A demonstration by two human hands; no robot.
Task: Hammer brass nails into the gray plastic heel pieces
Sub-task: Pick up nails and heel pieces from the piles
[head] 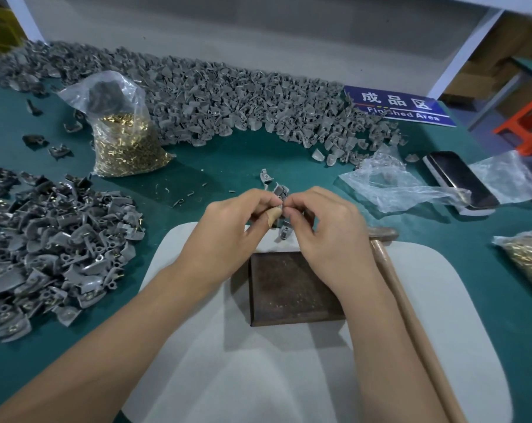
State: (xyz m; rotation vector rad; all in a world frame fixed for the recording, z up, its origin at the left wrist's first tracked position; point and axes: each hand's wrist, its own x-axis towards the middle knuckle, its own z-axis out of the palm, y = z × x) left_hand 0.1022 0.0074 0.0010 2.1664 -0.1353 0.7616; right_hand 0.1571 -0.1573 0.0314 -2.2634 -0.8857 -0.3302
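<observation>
My left hand [228,227] and my right hand [322,230] meet fingertip to fingertip above the far edge of a dark metal block [292,291]. Between them they pinch a small gray heel piece [280,192]; whether a nail is held too is hidden by my fingers. My left thumb wears a tan bandage. A few loose heel pieces [284,232] lie just under my hands. The wooden-handled hammer [411,319] lies on the white mat [258,377] to the right of the block, untouched. A clear bag of brass nails [127,145] stands at the left.
A long heap of gray heel pieces [215,99] runs along the back of the green table. Another pile with nails in them [54,242] lies at left. Crumpled plastic [402,184], a phone [460,181], a blue sign [402,106] and a second nail bag [530,257] sit at right.
</observation>
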